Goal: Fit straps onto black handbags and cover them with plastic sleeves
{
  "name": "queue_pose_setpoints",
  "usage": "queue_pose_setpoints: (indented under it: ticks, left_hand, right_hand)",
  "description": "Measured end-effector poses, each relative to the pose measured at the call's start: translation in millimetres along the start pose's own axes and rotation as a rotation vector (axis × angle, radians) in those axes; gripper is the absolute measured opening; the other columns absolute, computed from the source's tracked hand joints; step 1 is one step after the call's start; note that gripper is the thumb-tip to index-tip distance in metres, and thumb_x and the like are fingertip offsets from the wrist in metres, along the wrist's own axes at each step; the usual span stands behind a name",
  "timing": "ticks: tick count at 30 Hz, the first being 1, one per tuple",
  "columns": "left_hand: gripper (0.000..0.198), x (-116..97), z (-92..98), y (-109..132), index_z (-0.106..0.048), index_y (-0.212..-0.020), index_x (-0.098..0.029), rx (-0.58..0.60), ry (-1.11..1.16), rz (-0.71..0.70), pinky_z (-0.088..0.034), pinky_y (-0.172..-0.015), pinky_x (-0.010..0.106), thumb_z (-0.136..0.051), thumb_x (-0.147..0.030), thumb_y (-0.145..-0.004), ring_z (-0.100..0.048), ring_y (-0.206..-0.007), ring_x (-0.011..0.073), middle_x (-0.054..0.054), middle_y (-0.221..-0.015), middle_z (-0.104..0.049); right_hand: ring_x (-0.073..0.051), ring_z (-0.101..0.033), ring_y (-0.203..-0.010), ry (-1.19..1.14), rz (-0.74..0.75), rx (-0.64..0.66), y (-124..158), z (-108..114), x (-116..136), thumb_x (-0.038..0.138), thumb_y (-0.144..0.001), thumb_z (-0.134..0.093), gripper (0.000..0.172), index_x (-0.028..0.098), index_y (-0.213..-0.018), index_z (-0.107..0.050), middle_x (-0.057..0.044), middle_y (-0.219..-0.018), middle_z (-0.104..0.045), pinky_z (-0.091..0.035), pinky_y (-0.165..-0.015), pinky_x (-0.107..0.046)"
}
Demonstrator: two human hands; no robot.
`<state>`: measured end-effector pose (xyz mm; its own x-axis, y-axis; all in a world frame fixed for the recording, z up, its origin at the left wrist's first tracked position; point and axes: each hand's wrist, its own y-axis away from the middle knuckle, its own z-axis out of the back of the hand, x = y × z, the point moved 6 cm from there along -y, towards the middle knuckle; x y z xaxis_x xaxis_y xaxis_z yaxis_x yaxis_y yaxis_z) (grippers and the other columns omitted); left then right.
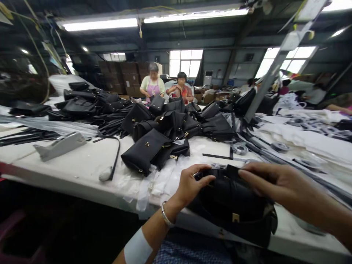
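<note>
A black handbag (247, 205) with a gold clasp plate sits at the table's front edge before me. My left hand (194, 182), a bracelet at its wrist, pinches the bag's upper left edge between thumb and fingers. On the other side, my right hand (271, 181) grips a black flap or strip (233, 172) at the bag's top, thumb against fingers. The bag's inside is dark and hard to make out. Just beyond my left hand, a finished-looking black bag (145, 148) lies on crumpled clear plastic wrapping (165, 179).
Black bags (176, 121) are heaped across the middle of the white table (74, 167). Black straps (112, 123) lie left, near a grey curved piece (60, 145). Tape rolls (279, 146) and a slanted metal post (275, 69) stand right. Two people (153, 82) work across the table.
</note>
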<state>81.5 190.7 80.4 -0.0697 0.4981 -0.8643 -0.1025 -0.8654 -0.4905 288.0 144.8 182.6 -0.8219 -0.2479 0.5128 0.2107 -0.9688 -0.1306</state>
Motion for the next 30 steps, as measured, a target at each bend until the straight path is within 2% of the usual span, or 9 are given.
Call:
queue_pose_setpoints:
  ticks: [2, 8, 12, 17, 19, 22, 25, 27, 30]
  left_hand:
    - [0.026, 0, -2.1, 3, -0.076, -0.101, -0.019, -0.016, 0.005, 0.006, -0.053, -0.093, 0.032, -0.080, -0.029, -0.078, -0.071, -0.098, 0.0216, 0.006, -0.102, -0.078]
    - [0.025, -2, -3.2, 8, -0.076, -0.100, -0.019, -0.066, 0.039, 0.029, -0.055, -0.091, 0.032, -0.080, -0.028, -0.078, -0.072, -0.098, 0.0225, 0.006, -0.101, -0.078]
    - [0.025, -2, -2.1, 9, -0.077, -0.101, -0.019, -0.061, 0.042, 0.025, -0.055, -0.092, 0.033, -0.081, -0.028, -0.077, -0.072, -0.099, 0.0231, 0.006, -0.102, -0.079]
    - [0.025, -1, -2.2, 9, -0.078, -0.100, -0.021, 0.000, 0.017, -0.010, -0.055, -0.093, 0.033, -0.082, -0.026, -0.076, -0.073, -0.097, 0.0233, 0.006, -0.100, -0.079]
    - [0.023, -1, -3.1, 9, -0.078, -0.099, -0.021, 0.013, 0.015, -0.027, -0.056, -0.092, 0.033, -0.081, -0.027, -0.077, -0.073, -0.096, 0.0234, 0.006, -0.100, -0.079]
    - [0.022, -2, -4.9, 10, -0.078, -0.100, -0.022, 0.031, -0.010, -0.037, -0.057, -0.092, 0.035, -0.078, -0.030, -0.080, -0.073, -0.098, 0.0241, 0.006, -0.102, -0.079]
    - [0.027, 6, -4.0, 10, -0.077, -0.105, -0.027, 0.082, -0.105, -0.029, -0.059, -0.094, 0.039, -0.075, -0.037, -0.080, -0.072, -0.103, 0.0262, 0.004, -0.109, -0.078]
    - [0.032, 17, -2.7, 6, -0.076, -0.107, -0.030, 0.136, -0.178, -0.040, -0.058, -0.095, 0.041, -0.076, -0.042, -0.077, -0.071, -0.106, 0.0280, 0.003, -0.113, -0.076]
    - [0.036, 32, 3.8, 3, -0.077, -0.105, -0.030, 0.102, -0.223, -0.065, -0.059, -0.096, 0.041, -0.075, -0.050, -0.074, -0.072, -0.104, 0.0288, 0.002, -0.113, -0.076]
  right_hand:
    - [-0.020, -0.060, -0.061, 0.034, 0.017, 0.074, -12, -21, 10, 0.055, -0.092, -0.050, 0.042, 0.021, -0.080, -0.071, -0.002, -0.063, -0.066, -0.040, -0.055, -0.029]
    - [-0.019, -0.059, -0.064, 0.034, 0.020, 0.056, -26, -48, 4, 0.049, -0.092, -0.049, 0.039, 0.019, -0.076, -0.069, -0.001, -0.065, -0.066, -0.038, -0.058, -0.028]
    - [-0.017, -0.056, -0.065, -0.013, 0.059, 0.104, -29, -53, 4, 0.046, -0.094, -0.049, 0.040, 0.018, -0.072, -0.067, 0.000, -0.065, -0.063, -0.037, -0.059, -0.027]
    - [-0.012, -0.042, -0.053, -0.135, -0.026, 0.324, -37, -60, -4, 0.046, -0.092, -0.051, 0.038, 0.016, -0.076, -0.069, 0.004, -0.056, -0.049, -0.029, -0.050, -0.024]
    - [-0.010, -0.037, -0.049, -0.166, -0.054, 0.372, -41, -61, -7, 0.047, -0.090, -0.053, 0.038, 0.016, -0.076, -0.069, 0.005, -0.053, -0.045, -0.026, -0.047, -0.023]
    - [-0.009, -0.039, -0.047, -0.159, -0.075, 0.364, -42, -58, -6, 0.047, -0.089, -0.054, 0.040, 0.015, -0.070, -0.068, 0.005, -0.051, -0.047, -0.027, -0.045, -0.022]
    - [-0.009, -0.046, -0.050, -0.120, -0.009, 0.370, -40, -57, 1, 0.039, -0.090, -0.053, 0.036, 0.016, -0.066, -0.067, 0.004, -0.053, -0.055, -0.032, -0.049, -0.020]
    - [-0.008, -0.048, -0.052, -0.111, 0.006, 0.377, -39, -58, 2, 0.037, -0.090, -0.054, 0.032, 0.016, -0.069, -0.067, 0.004, -0.057, -0.059, -0.034, -0.052, -0.019]
    - [-0.009, -0.052, -0.058, -0.099, 0.044, 0.299, -38, -58, 2, 0.035, -0.090, -0.055, 0.027, 0.016, -0.079, -0.070, 0.004, -0.062, -0.060, -0.036, -0.055, -0.018]
